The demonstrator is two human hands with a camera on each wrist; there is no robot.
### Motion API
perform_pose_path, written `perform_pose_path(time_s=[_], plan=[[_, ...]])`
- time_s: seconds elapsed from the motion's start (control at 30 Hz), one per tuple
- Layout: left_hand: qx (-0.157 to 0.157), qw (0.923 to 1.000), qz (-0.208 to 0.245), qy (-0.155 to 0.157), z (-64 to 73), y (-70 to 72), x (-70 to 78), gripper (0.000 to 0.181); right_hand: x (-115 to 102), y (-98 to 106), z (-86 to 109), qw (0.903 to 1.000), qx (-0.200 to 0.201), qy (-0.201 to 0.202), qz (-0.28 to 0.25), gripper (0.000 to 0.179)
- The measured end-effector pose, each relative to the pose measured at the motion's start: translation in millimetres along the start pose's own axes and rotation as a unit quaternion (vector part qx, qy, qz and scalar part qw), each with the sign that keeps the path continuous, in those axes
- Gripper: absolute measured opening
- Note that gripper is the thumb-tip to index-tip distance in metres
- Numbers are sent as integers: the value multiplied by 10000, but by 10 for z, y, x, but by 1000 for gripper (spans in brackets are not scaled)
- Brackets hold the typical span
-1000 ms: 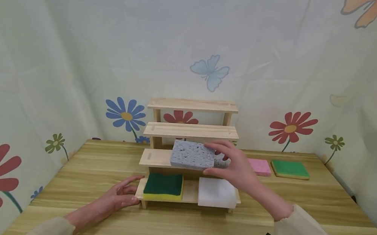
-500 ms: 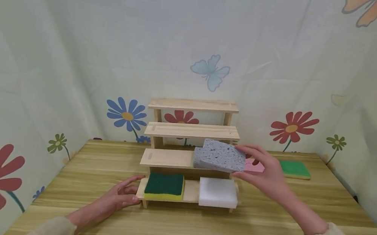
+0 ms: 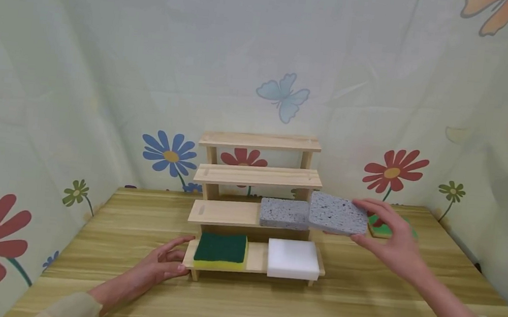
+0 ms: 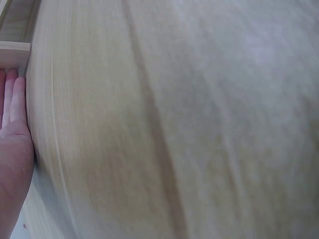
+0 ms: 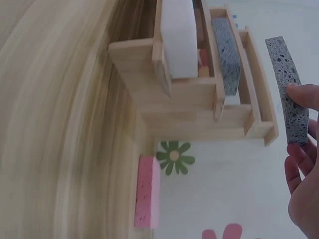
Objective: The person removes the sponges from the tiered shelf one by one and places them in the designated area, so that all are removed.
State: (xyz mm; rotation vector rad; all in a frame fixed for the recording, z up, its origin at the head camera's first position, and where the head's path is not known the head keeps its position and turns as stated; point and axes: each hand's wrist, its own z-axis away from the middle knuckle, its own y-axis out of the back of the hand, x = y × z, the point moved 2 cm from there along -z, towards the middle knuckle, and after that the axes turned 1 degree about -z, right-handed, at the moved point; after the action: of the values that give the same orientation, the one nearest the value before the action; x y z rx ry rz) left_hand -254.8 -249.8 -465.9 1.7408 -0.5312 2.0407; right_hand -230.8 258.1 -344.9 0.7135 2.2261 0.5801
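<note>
My right hand [image 3: 393,238] pinches a grey speckled sponge [image 3: 338,214] by its right end, thumb below and fingers above. The sponge hangs in the air at the right end of a stepped wooden rack [image 3: 226,213]. Another grey speckled sponge [image 3: 283,213] lies on the rack's second step from the bottom. My left hand [image 3: 152,266] holds the left end of the lowest step, thumb at the front and index finger farther back. On that step sit a green-and-yellow scouring sponge [image 3: 221,250] at the left and a white sponge [image 3: 293,259] at the right.
On the wooden table [image 3: 239,310], right of the rack, lie a pink sponge [image 5: 147,192] and a green-topped sponge [image 3: 380,231], partly hidden by the right hand. A flower-printed cloth [image 3: 190,60] hangs behind the table. The top two steps [image 3: 257,176] bear no sponges.
My right hand has carried the grey sponge rightward from in front of the second step to beyond its right end, uncovering the other grey sponge. My left hand stays in place.
</note>
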Motion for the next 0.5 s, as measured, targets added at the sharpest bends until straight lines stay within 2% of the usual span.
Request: perform_pose_path(time_s=[0.23, 0.5], plan=[[1, 10000, 24, -24, -1, 4, 9, 73, 175, 91, 64, 9995, 82, 147, 261, 68], [-16, 10000, 58, -61, -1, 5, 4, 72, 373, 152, 99, 9984, -59, 29, 557, 68]])
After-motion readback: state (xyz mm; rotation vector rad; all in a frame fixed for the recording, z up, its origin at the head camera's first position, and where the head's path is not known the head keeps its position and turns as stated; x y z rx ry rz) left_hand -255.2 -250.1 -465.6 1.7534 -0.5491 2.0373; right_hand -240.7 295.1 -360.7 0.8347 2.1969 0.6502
